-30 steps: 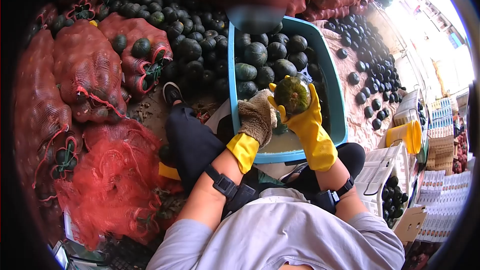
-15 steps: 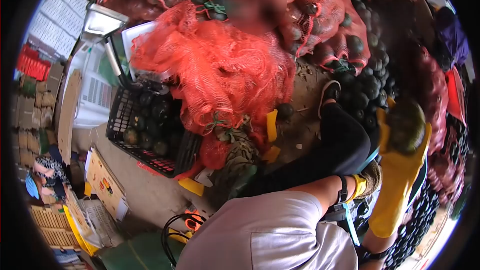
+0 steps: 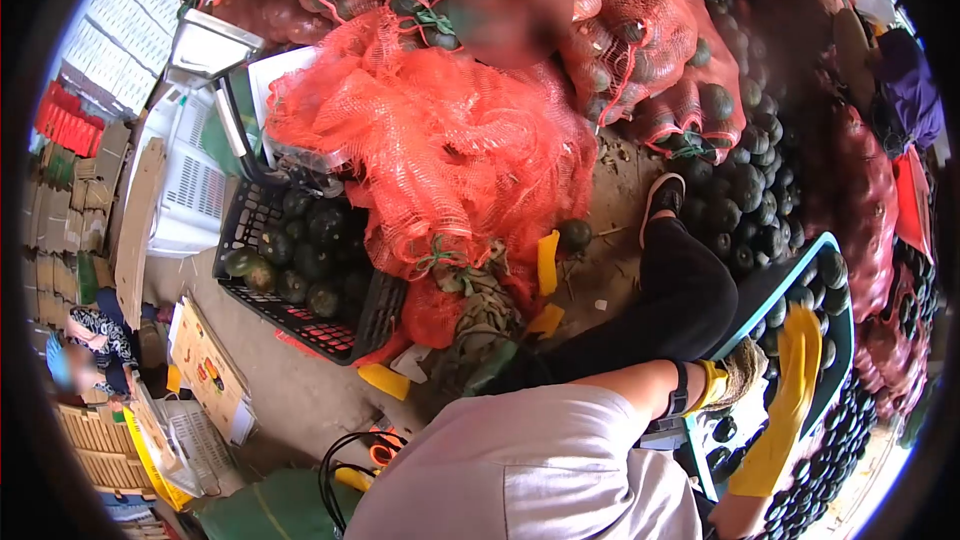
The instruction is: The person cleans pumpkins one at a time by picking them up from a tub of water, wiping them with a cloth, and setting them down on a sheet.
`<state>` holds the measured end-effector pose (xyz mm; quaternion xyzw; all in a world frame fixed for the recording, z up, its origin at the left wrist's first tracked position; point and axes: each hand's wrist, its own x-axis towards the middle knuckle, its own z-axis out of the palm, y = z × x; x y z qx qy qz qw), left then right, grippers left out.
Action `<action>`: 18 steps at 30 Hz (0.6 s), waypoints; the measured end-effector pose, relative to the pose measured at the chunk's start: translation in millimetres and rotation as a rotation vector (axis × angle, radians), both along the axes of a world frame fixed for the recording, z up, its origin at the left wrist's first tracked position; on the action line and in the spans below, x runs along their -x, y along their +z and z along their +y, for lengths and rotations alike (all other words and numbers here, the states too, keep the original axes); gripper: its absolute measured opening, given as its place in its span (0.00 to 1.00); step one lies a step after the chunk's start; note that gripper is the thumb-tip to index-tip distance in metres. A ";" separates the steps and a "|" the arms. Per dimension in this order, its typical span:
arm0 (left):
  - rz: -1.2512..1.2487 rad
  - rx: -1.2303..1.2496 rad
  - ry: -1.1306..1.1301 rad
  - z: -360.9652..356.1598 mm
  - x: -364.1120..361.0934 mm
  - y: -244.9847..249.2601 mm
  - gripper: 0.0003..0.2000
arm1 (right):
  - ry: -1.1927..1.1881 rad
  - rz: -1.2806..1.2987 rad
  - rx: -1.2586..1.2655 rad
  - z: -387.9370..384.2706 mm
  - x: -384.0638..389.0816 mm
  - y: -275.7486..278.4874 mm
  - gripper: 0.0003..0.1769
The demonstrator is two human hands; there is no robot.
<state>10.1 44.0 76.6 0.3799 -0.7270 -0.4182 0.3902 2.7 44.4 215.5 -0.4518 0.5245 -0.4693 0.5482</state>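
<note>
A blue-green crate (image 3: 848,332) holding several dark green squashes (image 3: 832,268) stands at the right. My right hand (image 3: 797,365), in a long yellow glove, reaches over the crate, its fingers stretched out among the squashes. Nothing shows in its grasp. Close by, my left hand (image 3: 742,372) wears a dirty grey glove with a yellow cuff and lies at the crate's near left side. Its fingers are mostly hidden, so whether it grips the crate or a squash cannot be told.
Loose squashes (image 3: 742,185) are heaped beyond the crate, beside filled red mesh sacks (image 3: 640,30). Bunched red netting (image 3: 450,130) covers the middle. A black crate (image 3: 290,315) of squashes stands left of it. Another person (image 3: 100,345) is at far left.
The large green squash in my right hand is gone from it. That hand has moved down over the crate, which now shows more fully. My left hand has stayed near the crate's side.
</note>
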 end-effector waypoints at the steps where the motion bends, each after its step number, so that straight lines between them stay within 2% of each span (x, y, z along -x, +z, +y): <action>1: -0.005 -0.003 -0.007 -2.1 5.2 0.2 0.05 | -0.064 0.054 -0.035 4.8 22.9 -15.0 0.49; 7: -0.063 0.018 -0.036 0.2 34.0 2.7 0.04 | -0.349 0.335 -0.287 66.6 148.5 -106.5 0.49; 11: -0.242 0.101 0.030 -5.3 50.6 10.1 0.03 | -0.422 0.526 -0.379 111.8 224.0 -152.2 0.49; 14: -0.306 0.087 0.042 -11.0 54.4 6.3 0.03 | -0.392 0.801 -0.433 135.5 269.7 -179.7 0.49; 17: 0.166 -0.283 -0.068 -10.1 85.6 -41.2 0.04 | -0.186 1.103 -0.580 131.3 327.4 -199.3 0.49; 18: 0.407 -0.541 -0.152 -9.6 79.5 -24.9 0.06 | -0.010 1.013 -0.731 126.5 339.9 -175.9 0.51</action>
